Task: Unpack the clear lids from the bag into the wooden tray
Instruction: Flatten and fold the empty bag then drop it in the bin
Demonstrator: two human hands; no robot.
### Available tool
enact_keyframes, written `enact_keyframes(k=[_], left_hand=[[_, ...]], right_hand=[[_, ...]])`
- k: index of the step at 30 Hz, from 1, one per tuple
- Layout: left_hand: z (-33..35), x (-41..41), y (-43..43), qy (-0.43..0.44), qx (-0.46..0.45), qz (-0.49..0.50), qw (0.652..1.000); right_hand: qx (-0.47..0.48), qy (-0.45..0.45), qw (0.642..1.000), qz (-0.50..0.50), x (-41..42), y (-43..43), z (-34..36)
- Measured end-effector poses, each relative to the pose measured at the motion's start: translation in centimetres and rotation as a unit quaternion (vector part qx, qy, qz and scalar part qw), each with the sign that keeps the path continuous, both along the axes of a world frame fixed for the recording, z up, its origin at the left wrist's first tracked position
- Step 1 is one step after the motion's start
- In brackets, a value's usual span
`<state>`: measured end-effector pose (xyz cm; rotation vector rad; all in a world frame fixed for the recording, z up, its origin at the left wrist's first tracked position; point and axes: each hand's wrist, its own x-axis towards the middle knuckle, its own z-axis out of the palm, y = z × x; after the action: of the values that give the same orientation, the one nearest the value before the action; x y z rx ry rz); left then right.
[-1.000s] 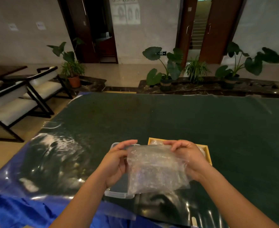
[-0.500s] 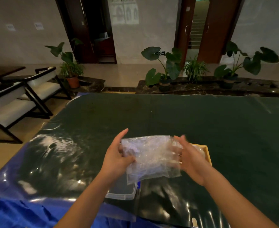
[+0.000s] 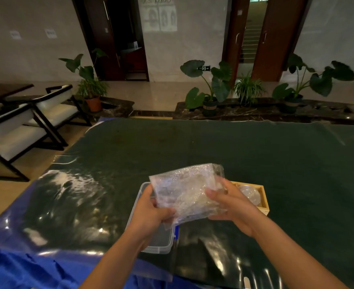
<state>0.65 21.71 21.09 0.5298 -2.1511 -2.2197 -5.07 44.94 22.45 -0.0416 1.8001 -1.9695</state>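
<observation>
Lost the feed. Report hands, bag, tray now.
Both hands grip the bag: left hand, right hand. It hangs over a plastic box. One lid in the wooden tray. Nothing in the way.

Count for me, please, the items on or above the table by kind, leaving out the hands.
Plastic bag: 1
Clear box: 1
Wooden tray: 1
Clear lid seen in the tray: 1
Total: 4; lids inside the bag cannot be counted.

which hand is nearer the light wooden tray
Right. The right hand grips the crinkled clear bag beside the wooden tray; the left hand is farther left, above the clear plastic box.
</observation>
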Motion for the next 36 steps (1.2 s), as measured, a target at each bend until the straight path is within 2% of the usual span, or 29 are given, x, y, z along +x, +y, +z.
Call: enact_keyframes(k=[4, 7, 10, 13, 15, 16, 18, 21, 23, 25, 27, 30, 32, 36], left_hand=[[0.1, 0.1, 0.2, 0.013, 0.05, -0.027, 0.998], [0.3, 0.4, -0.3, 0.002, 0.079, -0.025, 0.997], [1.7, 0.0, -1.3, 0.037, -0.029, -0.008, 0.999], [3.3, -1.4, -1.6, 0.014, -0.17, -0.13, 0.977], [3.7, -2.0, -1.1, -0.017, -0.182, -0.206, 0.961], [3.5, -2.2, -0.8, -0.021, -0.178, -0.204, 0.962], [2.6, -2.1, -0.3, -0.017, -0.151, -0.137, 0.979], [1.2, -1.8, 0.3, -0.007, -0.114, -0.043, 0.993], [0.8, -1.6, 0.7, -0.002, -0.096, -0.021, 0.995], [0.6, -1.4, 1.4, 0.001, -0.087, -0.015, 0.996], [0.6, -1.1, 1.7, -0.001, -0.061, -0.019, 0.998], [1.4, -0.7, 1.1, -0.022, -0.007, -0.08, 0.997], [1.9, -0.8, 0.3, -0.029, -0.014, -0.115, 0.993], [1.7, -1.2, 0.0, -0.016, -0.032, -0.095, 0.995]], right_hand=[[0.035, 0.013, 0.997, -0.069, -0.3, -0.1, -0.8], [0.078, 0.046, 0.994, -0.056, -0.6, 0.7, -0.6], [0.152, 0.101, 0.983, 0.008, -1.2, 1.5, 0.3], [0.195, 0.146, 0.969, 0.045, -1.7, 1.4, 1.2], [0.209, 0.173, 0.96, 0.068, -1.8, 1.1, 1.8], [0.209, 0.183, 0.958, 0.067, -1.8, 0.9, 2.0], [0.177, 0.183, 0.967, 0.002, -1.9, 0.8, 2.3], [0.048, 0.113, 0.986, -0.117, -1.3, 0.6, 1.9], [-0.014, 0.04, 0.995, -0.094, 0.0, 0.0, 1.1], [-0.023, 0.002, 0.999, -0.039, 1.3, -0.9, 0.3], [-0.003, 0.005, 1.0, -0.03, 1.8, -1.5, -0.2], [0.001, 0.004, 0.998, -0.056, 1.5, -1.3, -0.3], [0.006, -0.004, 0.999, -0.04, 1.4, -0.9, 0.0], [0.005, 0.008, 1.0, -0.021, 1.5, -0.5, 0.0]])
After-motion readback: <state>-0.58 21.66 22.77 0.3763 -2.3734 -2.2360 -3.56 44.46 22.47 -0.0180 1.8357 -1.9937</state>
